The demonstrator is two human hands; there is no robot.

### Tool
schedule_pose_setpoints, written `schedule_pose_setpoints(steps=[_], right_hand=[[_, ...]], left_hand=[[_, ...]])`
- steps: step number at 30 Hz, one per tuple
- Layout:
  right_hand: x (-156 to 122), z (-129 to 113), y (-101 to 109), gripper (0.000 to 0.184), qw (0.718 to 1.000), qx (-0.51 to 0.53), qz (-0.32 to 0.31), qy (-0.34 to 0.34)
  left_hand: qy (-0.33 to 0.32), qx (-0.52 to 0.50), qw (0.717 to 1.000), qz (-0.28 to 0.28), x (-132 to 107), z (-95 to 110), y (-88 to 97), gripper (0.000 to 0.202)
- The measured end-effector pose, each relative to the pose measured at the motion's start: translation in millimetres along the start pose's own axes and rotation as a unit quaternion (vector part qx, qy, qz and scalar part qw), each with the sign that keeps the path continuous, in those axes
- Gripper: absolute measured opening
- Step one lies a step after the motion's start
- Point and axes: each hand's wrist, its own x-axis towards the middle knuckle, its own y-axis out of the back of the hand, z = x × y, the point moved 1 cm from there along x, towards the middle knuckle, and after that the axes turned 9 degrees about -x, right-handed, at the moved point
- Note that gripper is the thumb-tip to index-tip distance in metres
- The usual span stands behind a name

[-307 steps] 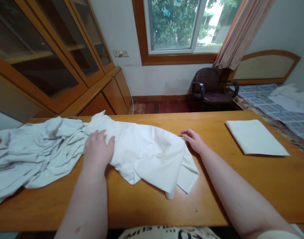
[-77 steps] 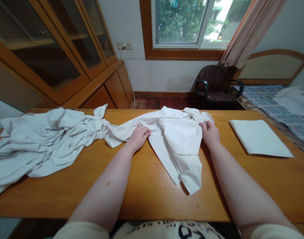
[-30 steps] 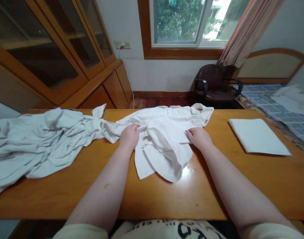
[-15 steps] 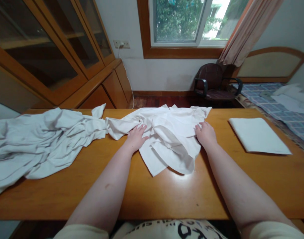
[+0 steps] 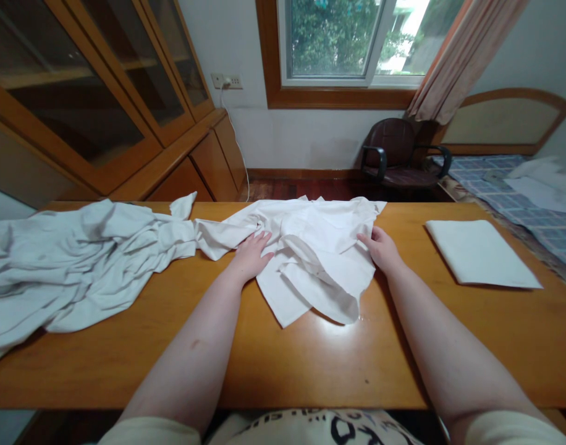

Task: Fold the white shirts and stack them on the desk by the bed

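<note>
A crumpled white cloth (image 5: 320, 228) lies in front of me near the table's far edge, with folds and a flap hanging toward me. My left hand (image 5: 253, 254) rests on its left side, fingers laid out flat and thumb apart. At the right edge of the cloth, my right hand (image 5: 380, 247) has the fabric between thumb and fingers; some fingertips are hidden by the cloth. To the left spreads a larger heap of rumpled white fabric (image 5: 88, 259), its narrow end meeting the cloth's twisted left end.
On the right of the wooden table (image 5: 301, 377) lies a neatly folded white cloth (image 5: 482, 253). Beyond the table stand a glass-door cabinet (image 5: 172, 139) at left, an office chair (image 5: 394, 151), and a bed (image 5: 510, 179) at right.
My right hand has shifted slightly left and its fingers have drawn in on the cloth's edge. The cloth's far right corner has moved a little left. My left hand has hardly moved.
</note>
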Motion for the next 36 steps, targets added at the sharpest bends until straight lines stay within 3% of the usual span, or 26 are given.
schedule_pose_setpoints(steps=[9, 14, 18, 23, 30, 36], right_hand=[[2, 4, 12, 0.040, 0.987, -0.099, 0.109, -0.061], [6, 6, 35, 0.033, 0.950, -0.268, 0.099, -0.126], [6, 6, 40, 0.033, 0.922, -0.349, 0.108, -0.126], [7, 7, 41, 0.033, 0.923, -0.332, 0.141, -0.137], [10, 10, 55, 0.027, 0.933, -0.221, 0.219, -0.182], [9, 11, 52, 0.028, 0.943, -0.195, 0.199, -0.184]], left_hand=[[0.004, -0.001, 1.000, -0.026, -3, 3, 2.6, 0.092], [0.005, -0.015, 0.999, -0.037, -2, 0, 5.5, 0.094], [0.003, -0.024, 0.998, -0.057, -4, -2, 9.7, 0.097], [0.007, -0.038, 0.996, -0.083, -7, -10, 15.9, 0.099], [0.026, -0.036, 0.990, -0.137, -15, -19, 29.4, 0.107], [0.055, -0.012, 0.993, -0.107, -19, -2, 24.5, 0.085]])
